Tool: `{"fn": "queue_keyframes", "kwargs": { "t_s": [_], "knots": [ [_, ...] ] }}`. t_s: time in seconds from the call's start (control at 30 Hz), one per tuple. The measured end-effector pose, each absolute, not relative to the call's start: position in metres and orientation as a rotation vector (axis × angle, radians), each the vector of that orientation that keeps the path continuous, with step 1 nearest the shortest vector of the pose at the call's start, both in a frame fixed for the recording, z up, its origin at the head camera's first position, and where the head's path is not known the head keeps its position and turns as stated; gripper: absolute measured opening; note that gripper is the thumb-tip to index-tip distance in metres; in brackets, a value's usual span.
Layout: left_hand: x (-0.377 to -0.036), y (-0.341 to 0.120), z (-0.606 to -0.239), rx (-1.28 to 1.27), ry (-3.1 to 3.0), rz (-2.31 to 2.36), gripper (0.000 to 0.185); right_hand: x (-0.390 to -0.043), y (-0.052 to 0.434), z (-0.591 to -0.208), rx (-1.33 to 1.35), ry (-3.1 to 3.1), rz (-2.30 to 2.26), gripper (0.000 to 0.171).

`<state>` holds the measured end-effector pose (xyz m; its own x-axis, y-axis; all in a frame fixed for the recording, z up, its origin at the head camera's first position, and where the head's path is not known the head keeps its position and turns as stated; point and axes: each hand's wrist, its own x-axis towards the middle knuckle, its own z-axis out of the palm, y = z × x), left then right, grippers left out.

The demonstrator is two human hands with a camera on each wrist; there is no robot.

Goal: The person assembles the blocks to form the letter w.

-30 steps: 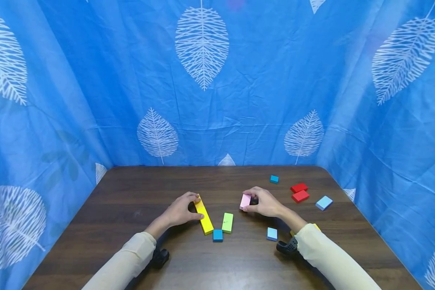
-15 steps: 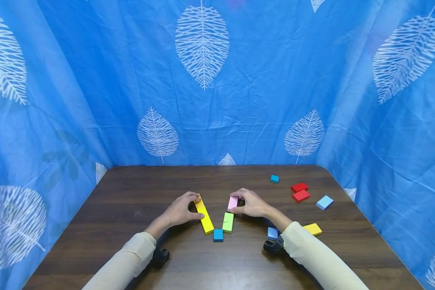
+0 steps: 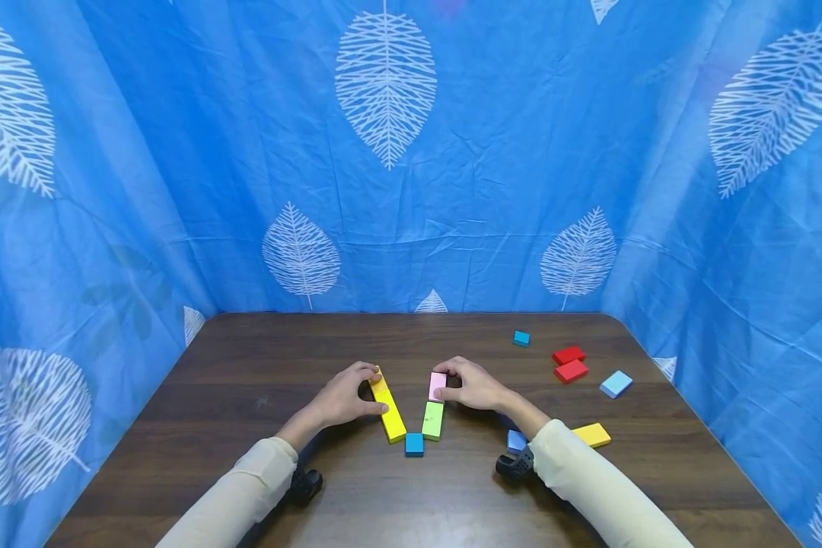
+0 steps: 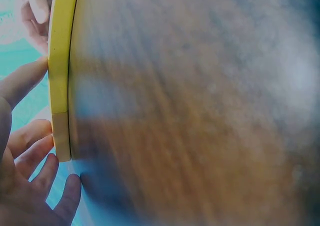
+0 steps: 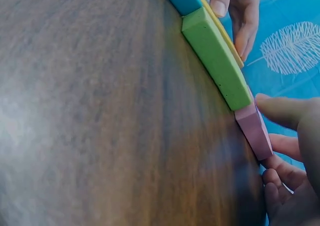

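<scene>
My left hand (image 3: 341, 396) holds a slanted row of a long yellow block (image 3: 393, 425) and a short orange-yellow block (image 4: 61, 136). Its thumb touches the yellow one; its fingers reach the far end. Opposite, my right hand (image 3: 478, 387) pinches a small pink block (image 3: 438, 380), thumb at the near part and fingers around the far end. The pink block's near end meets a light green block (image 3: 433, 421). Between the near ends of both rows lies a dark blue block (image 3: 414, 444). In the right wrist view, the blue block touches the green block's corner.
Two red blocks (image 3: 571, 371), a light blue block (image 3: 616, 383) and a small blue block (image 3: 521, 338) lie at the far right of the wooden table (image 3: 281, 342). Beside my right sleeve are a yellow block (image 3: 592, 434) and a partly covered light blue block (image 3: 516, 441).
My right hand has moved left with the pink block and brought it against the far end of the green block. My left hand has stayed in place on its row.
</scene>
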<state>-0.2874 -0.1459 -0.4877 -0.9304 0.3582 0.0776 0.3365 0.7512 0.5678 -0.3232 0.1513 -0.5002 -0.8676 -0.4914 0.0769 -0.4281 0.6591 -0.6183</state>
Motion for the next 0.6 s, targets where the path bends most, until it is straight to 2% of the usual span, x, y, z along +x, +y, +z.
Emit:
{"fn": "queue_keyframes", "kwargs": {
  "t_s": [0.3, 0.6],
  "knots": [
    [-0.2884, -0.1463, -0.4894, 0.592, 2.903, 0.938, 0.062, -0.3241, 0.1525, -0.5049, -0.821, 2.807, -1.029, 0.039],
    [-0.2884, -0.1463, -0.49, 0.593, 2.903, 0.942, 0.061, -0.3237, 0.1528, -0.5078, -0.836, 2.815, -1.033, 0.039]
  ]
}}
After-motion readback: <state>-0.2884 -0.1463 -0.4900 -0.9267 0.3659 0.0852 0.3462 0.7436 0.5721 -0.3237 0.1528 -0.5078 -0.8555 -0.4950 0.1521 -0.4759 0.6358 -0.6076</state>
